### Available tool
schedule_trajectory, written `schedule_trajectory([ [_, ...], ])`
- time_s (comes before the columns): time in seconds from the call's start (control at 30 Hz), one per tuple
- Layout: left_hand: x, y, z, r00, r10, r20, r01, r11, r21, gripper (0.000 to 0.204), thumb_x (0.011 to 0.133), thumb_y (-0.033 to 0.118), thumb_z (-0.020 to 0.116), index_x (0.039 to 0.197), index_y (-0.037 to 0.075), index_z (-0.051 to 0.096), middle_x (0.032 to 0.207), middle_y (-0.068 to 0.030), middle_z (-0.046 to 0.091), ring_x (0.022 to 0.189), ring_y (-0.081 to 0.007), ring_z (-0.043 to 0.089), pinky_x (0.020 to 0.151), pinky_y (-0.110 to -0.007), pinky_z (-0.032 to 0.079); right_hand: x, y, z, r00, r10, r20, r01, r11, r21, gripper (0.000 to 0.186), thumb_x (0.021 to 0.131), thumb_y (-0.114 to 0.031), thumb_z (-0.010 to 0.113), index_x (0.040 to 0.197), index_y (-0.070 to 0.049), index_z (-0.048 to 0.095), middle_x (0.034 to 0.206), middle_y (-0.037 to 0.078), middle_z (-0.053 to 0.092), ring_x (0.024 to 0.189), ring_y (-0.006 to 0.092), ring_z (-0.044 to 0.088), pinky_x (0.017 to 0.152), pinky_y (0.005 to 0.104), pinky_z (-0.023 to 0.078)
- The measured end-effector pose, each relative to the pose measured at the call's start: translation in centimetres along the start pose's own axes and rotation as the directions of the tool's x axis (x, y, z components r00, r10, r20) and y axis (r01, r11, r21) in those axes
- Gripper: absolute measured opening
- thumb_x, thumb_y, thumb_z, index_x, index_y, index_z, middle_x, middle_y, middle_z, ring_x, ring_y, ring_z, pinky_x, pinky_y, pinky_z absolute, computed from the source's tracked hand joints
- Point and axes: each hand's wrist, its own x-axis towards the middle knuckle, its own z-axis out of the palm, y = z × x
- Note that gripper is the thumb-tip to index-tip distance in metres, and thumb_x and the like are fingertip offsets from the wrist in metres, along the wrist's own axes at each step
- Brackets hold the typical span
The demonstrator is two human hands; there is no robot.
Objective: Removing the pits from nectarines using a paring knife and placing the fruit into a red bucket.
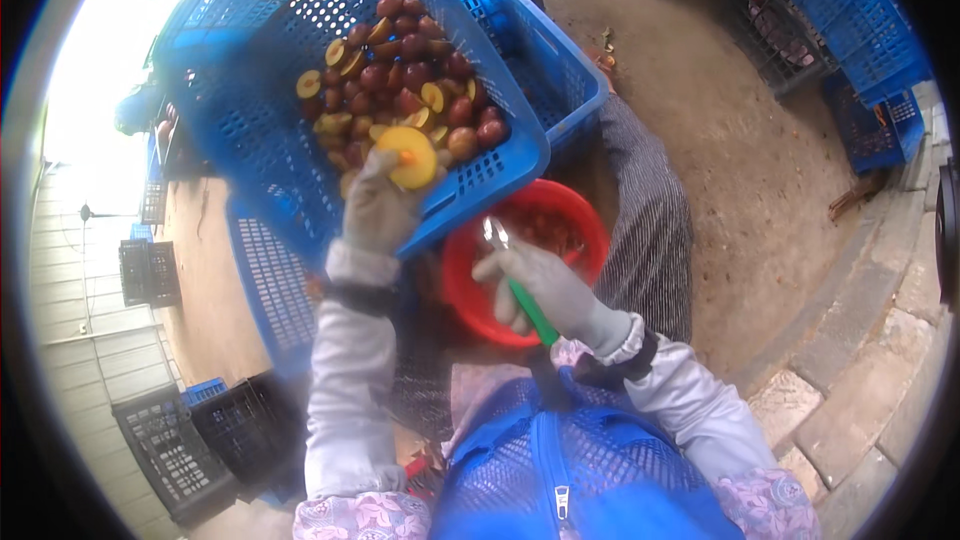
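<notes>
My left hand (382, 202), in a pale glove, has its fingers closed round a halved plum (408, 156). The yellow cut face with an orange middle points up. It is held over the near edge of a blue perforated crate (484, 168) of whole and halved red plums (400, 70). My right hand (548, 290), also gloved, grips a hand tool (530, 310) with a green handle and a shiny metal tip; the tip's exact form is blurred. That hand is above a red tub (592, 215) with reddish bits in it, which the hand partly hides.
Another blue crate (575, 90) stands beyond the plum crate, and a further one (270, 280) sits under its left side. Dark crates (180, 445) stand at lower left. Blue crates (845, 10) are stacked at far right, near a brick edge (850, 370). A striped trouser leg (648, 220) borders the tub.
</notes>
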Motion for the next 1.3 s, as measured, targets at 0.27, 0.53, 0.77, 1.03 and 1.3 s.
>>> schedule_trajectory([
  [0.27, -9.1, -8.4, 3.6, 0.986, 0.144, -0.08, -0.127, 0.973, 0.192, 0.049, 0.085, 0.025, 0.049, 0.125, 0.004, 0.033, 0.123, -0.0176, 0.041, 0.11, -0.0319, 0.046, 0.087, -0.044, 0.043, -1.6, 2.2, 3.1, 0.985, -0.046, -0.167, 0.029, 0.994, -0.102, 0.034, 0.093, -0.033, 0.035, 0.089, -0.003, 0.05, 0.056, 0.003, 0.05, 0.04, 0.0093, 0.045, 0.039, 0.0201, 0.038],
  [0.53, -9.9, -10.6, 2.7, 0.99, 0.024, -0.139, -0.037, 0.995, -0.094, 0.037, 0.09, 0.033, 0.041, 0.113, 0.004, 0.048, 0.107, -0.0175, 0.054, 0.1, -0.0342, 0.052, 0.085, -0.044, 0.044, -2.3, 5.0, 2.8, 0.967, -0.158, -0.202, 0.121, 0.975, -0.186, 0.029, 0.093, -0.03, 0.038, 0.096, -0.003, 0.049, 0.055, 0.003, 0.052, 0.037, 0.0083, 0.047, 0.034, 0.0211, 0.039],
  [0.77, -9.9, -10.8, 3.4, 0.977, 0.131, -0.17, -0.092, 0.97, 0.223, 0.039, 0.089, 0.034, 0.043, 0.111, 0.002, 0.047, 0.1, -0.0156, 0.056, 0.091, -0.0303, 0.057, 0.076, -0.039, 0.049, -2.1, 5.7, 2.2, 0.957, -0.237, -0.169, 0.18, 0.938, -0.296, 0.028, 0.092, -0.029, 0.038, 0.093, -0.003, 0.048, 0.053, 0.003, 0.051, 0.037, 0.0087, 0.049, 0.034, 0.0211, 0.04],
  [1.03, -9.0, -12.5, 4.6, 0.872, 0.27, -0.409, -0.084, 0.904, 0.419, 0.032, 0.09, 0.032, 0.045, 0.094, 0.001, 0.05, 0.089, -0.015, 0.058, 0.071, -0.0233, 0.061, 0.062, -0.031, 0.052, -2.4, 5.1, 1.9, 0.991, 0.049, -0.124, -0.068, 0.985, -0.156, 0.032, 0.092, -0.032, 0.037, 0.087, -0.002, 0.047, 0.053, 0.003, 0.05, 0.039, 0.0087, 0.05, 0.034, 0.0215, 0.039],
  [1.3, -7.7, -13.8, 2.2, 0.779, 0.461, -0.425, -0.171, 0.808, 0.563, 0.028, 0.09, 0.025, 0.045, 0.088, -0.003, 0.052, 0.08, -0.0157, 0.06, 0.066, -0.0232, 0.061, 0.054, -0.031, 0.053, -2.6, 3.1, 1.9, 0.959, 0.278, -0.059, -0.281, 0.958, -0.047, 0.033, 0.092, -0.036, 0.037, 0.086, -0.007, 0.049, 0.05, 0.003, 0.047, 0.035, 0.009, 0.043, 0.031, 0.0223, 0.035],
])
